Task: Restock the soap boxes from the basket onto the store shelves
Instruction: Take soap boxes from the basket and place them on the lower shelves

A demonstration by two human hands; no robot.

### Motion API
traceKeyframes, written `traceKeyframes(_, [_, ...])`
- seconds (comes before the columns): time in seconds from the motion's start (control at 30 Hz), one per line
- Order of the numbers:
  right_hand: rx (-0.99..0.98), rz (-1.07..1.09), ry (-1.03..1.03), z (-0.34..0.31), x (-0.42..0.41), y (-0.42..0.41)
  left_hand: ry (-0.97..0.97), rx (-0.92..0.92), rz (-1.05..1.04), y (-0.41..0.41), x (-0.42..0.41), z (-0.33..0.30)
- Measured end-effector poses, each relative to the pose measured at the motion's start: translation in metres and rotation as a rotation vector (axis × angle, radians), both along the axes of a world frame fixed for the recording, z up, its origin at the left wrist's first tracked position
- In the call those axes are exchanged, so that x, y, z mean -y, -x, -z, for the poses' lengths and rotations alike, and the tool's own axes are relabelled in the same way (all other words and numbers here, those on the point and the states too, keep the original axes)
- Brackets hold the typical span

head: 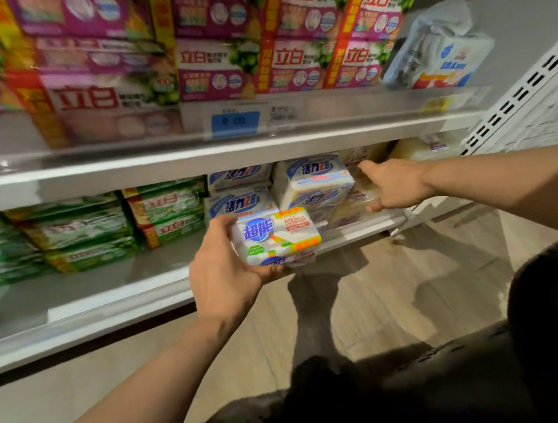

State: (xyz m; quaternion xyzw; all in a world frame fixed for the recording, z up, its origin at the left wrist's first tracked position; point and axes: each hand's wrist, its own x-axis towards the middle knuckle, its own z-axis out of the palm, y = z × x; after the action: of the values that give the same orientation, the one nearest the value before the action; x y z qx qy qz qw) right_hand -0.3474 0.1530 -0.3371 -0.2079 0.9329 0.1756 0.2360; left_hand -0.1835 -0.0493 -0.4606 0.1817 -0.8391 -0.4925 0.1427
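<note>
At centre frame my left hand (221, 269) grips a soap pack (275, 237) from its left end, fingers curled underneath, just in front of the lower shelf (114, 297). My right hand (391, 184) reaches in right of centre, fingers spread against the stacked packs (312, 182); I cannot tell if it holds one. The pack looks dense, stiff and film-wrapped, so probably slick. I'd keep it pinched across the short sides.
</note>
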Motion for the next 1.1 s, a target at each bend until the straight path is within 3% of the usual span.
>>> traceKeyframes(0.27, [-0.166, -0.314, -0.091, -0.032, 0.048, -0.079, 0.080, -0.091, -0.048, -0.028, 0.035, -0.032])
traceKeyframes(0.43, [-0.086, -0.489, -0.060, -0.021, 0.119, -0.115, 0.258, -0.018, -0.094, -0.066, 0.112, -0.037])
traceKeyframes(0.73, [0.105, -0.720, 0.019, 0.040, 0.286, -0.173, 0.336, 0.072, -0.258, -0.175, 0.282, -0.054])
traceKeyframes(0.9, [0.113, -0.739, 0.144, 0.063, 0.354, -0.205, 0.306, 0.064, -0.278, -0.227, 0.355, -0.068])
traceKeyframes(1.1, [0.094, -0.677, 0.150, 0.087, 0.364, -0.217, 0.009, -0.038, -0.307, -0.230, 0.376, -0.053])
